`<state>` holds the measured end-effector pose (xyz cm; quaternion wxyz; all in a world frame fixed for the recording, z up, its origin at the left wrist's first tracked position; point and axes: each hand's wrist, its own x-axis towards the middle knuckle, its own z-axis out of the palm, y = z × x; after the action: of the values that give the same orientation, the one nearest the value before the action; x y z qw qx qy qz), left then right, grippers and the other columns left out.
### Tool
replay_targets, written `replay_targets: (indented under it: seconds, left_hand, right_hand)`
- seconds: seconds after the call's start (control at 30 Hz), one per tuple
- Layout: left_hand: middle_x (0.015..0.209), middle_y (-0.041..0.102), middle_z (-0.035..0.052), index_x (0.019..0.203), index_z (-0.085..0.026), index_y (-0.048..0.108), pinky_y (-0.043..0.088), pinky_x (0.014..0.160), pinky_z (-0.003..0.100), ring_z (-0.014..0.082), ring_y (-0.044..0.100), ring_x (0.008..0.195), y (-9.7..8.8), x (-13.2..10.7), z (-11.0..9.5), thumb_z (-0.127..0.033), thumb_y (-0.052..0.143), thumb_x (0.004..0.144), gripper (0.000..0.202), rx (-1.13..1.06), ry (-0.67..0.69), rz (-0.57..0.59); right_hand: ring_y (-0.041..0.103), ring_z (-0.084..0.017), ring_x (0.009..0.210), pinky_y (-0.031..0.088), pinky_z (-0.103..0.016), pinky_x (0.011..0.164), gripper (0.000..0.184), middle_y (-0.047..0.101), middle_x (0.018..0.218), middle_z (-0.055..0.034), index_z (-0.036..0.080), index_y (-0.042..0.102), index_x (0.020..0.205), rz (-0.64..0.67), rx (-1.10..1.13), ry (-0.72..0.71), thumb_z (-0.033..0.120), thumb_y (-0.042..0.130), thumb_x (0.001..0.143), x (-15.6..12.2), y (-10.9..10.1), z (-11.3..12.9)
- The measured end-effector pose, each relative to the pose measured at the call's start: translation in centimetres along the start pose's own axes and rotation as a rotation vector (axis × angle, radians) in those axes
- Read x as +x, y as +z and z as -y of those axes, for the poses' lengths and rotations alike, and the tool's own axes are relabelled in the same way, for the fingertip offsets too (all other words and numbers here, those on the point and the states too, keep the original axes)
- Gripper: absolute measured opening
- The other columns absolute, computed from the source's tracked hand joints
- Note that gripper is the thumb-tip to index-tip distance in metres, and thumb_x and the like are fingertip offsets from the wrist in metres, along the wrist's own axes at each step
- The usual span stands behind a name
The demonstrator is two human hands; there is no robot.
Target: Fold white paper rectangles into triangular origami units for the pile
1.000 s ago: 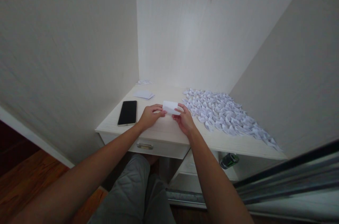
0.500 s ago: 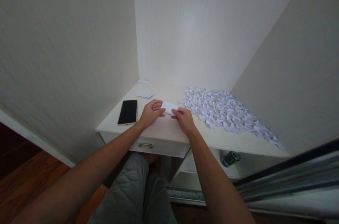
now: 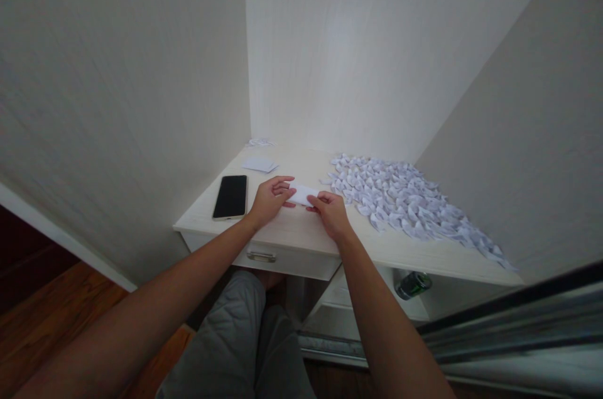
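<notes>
**Two hands, the left hand (image 3: 273, 196) and the right hand (image 3: 332, 213), at one paper slip (image 3: 302, 194)**

A white desk (image 3: 301, 163) spreads beneath the phone (image 3: 230, 196) and runs on well to its right. The largest thing on it is a broad heap of folded white paper pieces (image 3: 400, 198), well to the right of the phone and stretching along the desk. A drawer (image 3: 294, 264) sits in the desk front, lower than the phone and to its right.

Both hands are to the right of the phone, the left one nearer to it. A dark can with green marks (image 3: 413, 284) lies tilted on a shelf, lower than the phone and far to its right. Just behind the phone and slightly right is a small stack of white paper (image 3: 259, 164).

The slip, smaller again, is to the right of the phone, between the hands. The left thumb presses on its near left end; the index finger reaches out straight, apart from the thumb, with other fingers curled behind. The right thumb and bent forefinger pinch the right end closely. How the hidden fingertips meet beneath the paper cannot be told.
</notes>
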<state>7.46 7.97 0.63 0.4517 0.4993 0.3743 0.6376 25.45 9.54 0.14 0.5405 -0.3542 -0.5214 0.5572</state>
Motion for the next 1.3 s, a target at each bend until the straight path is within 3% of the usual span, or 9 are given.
replay_targets:
  seconds: [0.17, 0.4, 0.77, 0.97, 1.3]
  left_hand:
    - [0.082, 0.058, 0.0002, 0.101, -0.012, 0.071, 0.069, 0.063, 0.036, 0.0152, 0.066, 0.076, -0.13, 0.07, 0.04, -0.038, 0.090, 0.065, 0.048, -0.008, -0.007, -0.011]
    - [0.082, 0.060, 0.0003, 0.103, -0.012, 0.071, 0.069, 0.066, 0.041, 0.0170, 0.068, 0.078, -0.18, 0.02, 0.02, -0.039, 0.090, 0.064, 0.051, -0.017, -0.010, 0.003]
    - [0.083, 0.067, 0.0044, 0.095, -0.012, 0.072, 0.069, 0.064, 0.039, 0.0218, 0.072, 0.083, -0.02, -0.04, -0.06, -0.043, 0.092, 0.061, 0.051, -0.008, -0.041, 0.019]
    - [0.083, 0.066, 0.0029, 0.098, -0.012, 0.071, 0.069, 0.062, 0.037, 0.0193, 0.071, 0.079, 0.04, -0.10, -0.18, -0.041, 0.092, 0.060, 0.053, -0.008, -0.056, 0.026]
    - [0.083, 0.068, 0.0036, 0.097, -0.012, 0.071, 0.068, 0.060, 0.036, 0.0193, 0.070, 0.080, -0.03, -0.21, -0.15, -0.042, 0.091, 0.062, 0.051, -0.009, -0.065, 0.040]
  right_hand:
    - [0.064, -0.015, 0.069, 0.062, -0.029, 0.066, 0.037, 0.068, 0.072, 0.0010, 0.021, 0.060, 0.067, -0.022, 0.041, 0.002, 0.039, 0.092, 0.060, -0.05, 0.05, 0.14]
    - [0.068, -0.017, 0.074, 0.061, -0.029, 0.063, 0.053, 0.071, 0.077, 0.0008, 0.023, 0.068, 0.109, -0.044, 0.049, 0.002, 0.033, 0.090, 0.062, -0.20, 0.01, 0.48]
    - [0.060, -0.013, 0.070, 0.063, -0.031, 0.062, 0.053, 0.052, 0.072, 0.0053, 0.024, 0.073, 0.115, -0.021, -0.063, -0.066, 0.040, 0.086, 0.066, -0.25, -0.14, 0.39]
    - [0.062, -0.014, 0.074, 0.062, -0.027, 0.058, 0.044, 0.057, 0.084, 0.0012, 0.022, 0.076, 0.106, -0.016, -0.104, -0.080, 0.040, 0.084, 0.067, -0.14, -0.17, 0.15]
    - [0.062, -0.014, 0.070, 0.061, -0.029, 0.058, 0.041, 0.058, 0.078, 0.0022, 0.021, 0.074, 0.102, -0.038, -0.131, -0.078, 0.041, 0.082, 0.068, -0.05, -0.23, 0.16]
